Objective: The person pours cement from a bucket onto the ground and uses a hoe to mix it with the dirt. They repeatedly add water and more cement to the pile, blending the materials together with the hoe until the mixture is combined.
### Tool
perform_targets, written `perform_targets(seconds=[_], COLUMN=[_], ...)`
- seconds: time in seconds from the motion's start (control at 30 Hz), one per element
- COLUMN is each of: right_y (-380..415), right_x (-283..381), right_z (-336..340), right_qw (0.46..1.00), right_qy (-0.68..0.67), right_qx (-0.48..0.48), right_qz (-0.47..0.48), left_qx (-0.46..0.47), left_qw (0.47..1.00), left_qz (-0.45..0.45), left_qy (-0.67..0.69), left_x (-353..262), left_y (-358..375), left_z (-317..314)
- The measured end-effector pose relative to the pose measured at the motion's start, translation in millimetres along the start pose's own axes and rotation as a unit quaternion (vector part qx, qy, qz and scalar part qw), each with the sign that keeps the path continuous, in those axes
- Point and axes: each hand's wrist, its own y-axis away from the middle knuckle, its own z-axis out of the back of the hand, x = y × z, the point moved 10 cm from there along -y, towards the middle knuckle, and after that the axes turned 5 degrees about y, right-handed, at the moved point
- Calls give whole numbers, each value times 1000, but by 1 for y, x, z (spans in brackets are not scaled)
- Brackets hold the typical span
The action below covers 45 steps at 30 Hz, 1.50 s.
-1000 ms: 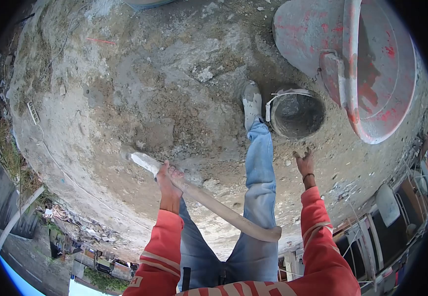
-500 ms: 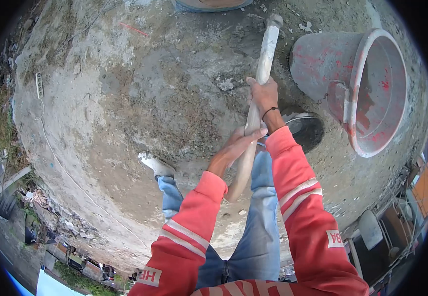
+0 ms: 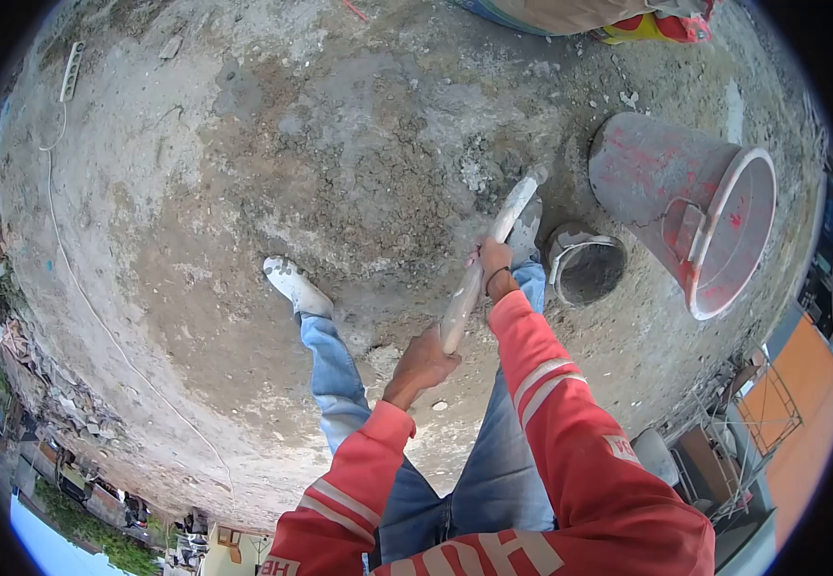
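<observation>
A thick, pale wooden tool handle (image 3: 464, 305), smeared with grey, slants across the front of my body. My right hand (image 3: 495, 257) is closed around its middle. My left hand (image 3: 423, 363) wraps its near end. The far end is caked with grey near my right boot, and I cannot make out what tool head it carries. Beyond my feet lies a patch of damp, crumbly grey-brown mix (image 3: 378, 182) on the ground. My white, grey-spotted left boot (image 3: 293, 286) stands at its near edge.
Right of my right foot stands a small dark bucket (image 3: 589, 269). A large grey, red-stained tub (image 3: 661, 178) lies tipped past it. Sacks (image 3: 579, 14) sit at the top edge. Far left are a power strip (image 3: 72, 72) and its white cable (image 3: 99, 312).
My hands have drawn the handle back toward my body, and its far end is lower in view. My left hand has slid to the near end. The view has shifted, showing more of the sacks.
</observation>
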Motion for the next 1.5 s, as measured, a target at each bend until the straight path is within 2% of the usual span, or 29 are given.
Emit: perform_targets(seconds=[0.03, 0.17, 0.23, 0.33, 0.4, 0.5, 0.6, 0.67, 0.7, 0.8, 0.83, 0.9, 0.93, 1.03, 1.07, 1.1, 1.13, 1.17, 1.2, 1.23, 1.27, 1.33, 1.4, 1.47, 1.5], right_y=[26, 106, 163, 205, 216, 202, 161, 137, 117, 75, 63, 25, 29, 61, 46, 44, 49, 47, 44, 43, 42, 69, 94, 189, 237], right_x=[-8, -60, -97, -163, -153, -104, 13, 102, 138, 214, 217, 184, 168, 94, 54, 21, -18, -41, -54, -71, -82, -76, -49, 19, 50], right_z=[-10, -61, -85, -115, -115, -98, -71, -65, -63, -80, -84, -102, -108, -109, -112, -118, -114, -106, -106, -100, -88, -57, -22, 1, 13], right_qw=[999, 997, 995, 986, 983, 985, 967, 949, 934, 928, 927, 933, 939, 941, 931, 917, 923, 901, 875, 879, 883, 888, 847, 809, 794], right_qy=[14, -56, -91, -144, -166, -151, -116, -71, -34, 81, 84, 253, 248, 296, 334, 368, 364, 414, 457, 450, 445, 431, 469, 489, 528], right_qx=[-29, 18, 30, 56, 61, 69, 49, 44, 22, 42, 44, 50, 62, 70, 83, 104, 112, 75, 39, 46, 52, 85, 117, 234, 246], right_qz=[13, 59, 9, -63, -44, 52, 223, 305, 355, 361, 362, 250, 229, 147, 119, 111, 60, 104, 153, 148, 139, 138, 223, 226, 175], left_qx=[-4, -27, -39, -64, -52, -56, -100, -113, -136, -146, -143, -162, -180, -193, -208, -197, -182, -190, -115, -35, -40, -68, -109, -56, -51], left_qw=[999, 997, 996, 993, 995, 993, 986, 975, 976, 980, 983, 979, 974, 968, 965, 964, 963, 961, 958, 944, 944, 870, 869, 831, 809], left_qz=[-10, -56, -76, -64, -9, -3, -83, -169, -162, -126, -100, -92, -81, -44, -30, -4, 28, 25, 56, 91, 91, 118, 31, 7, -30], left_qy=[-37, -41, -13, -82, -80, -101, -106, -91, -54, 39, 57, 85, 113, 153, 157, 176, 198, 198, 256, 314, 316, 475, 481, 553, 584], left_x=[23, 90, 135, 191, 206, 188, 120, 63, 36, -48, -60, -58, -50, -21, -10, 11, 38, 51, 68, 79, 83, 97, 74, 3, -30], left_y=[6, 65, 98, 129, 133, 100, 28, -31, -52, -71, -70, -54, -39, 21, 38, 44, 55, 71, 77, 83, 84, 84, 41, 0, -22], left_z=[11, 58, 82, 114, 122, 105, 73, 52, 46, 35, 30, 24, 22, 10, 9, 1, -11, -10, -19, -31, -24, -22, 8, 15, 14])
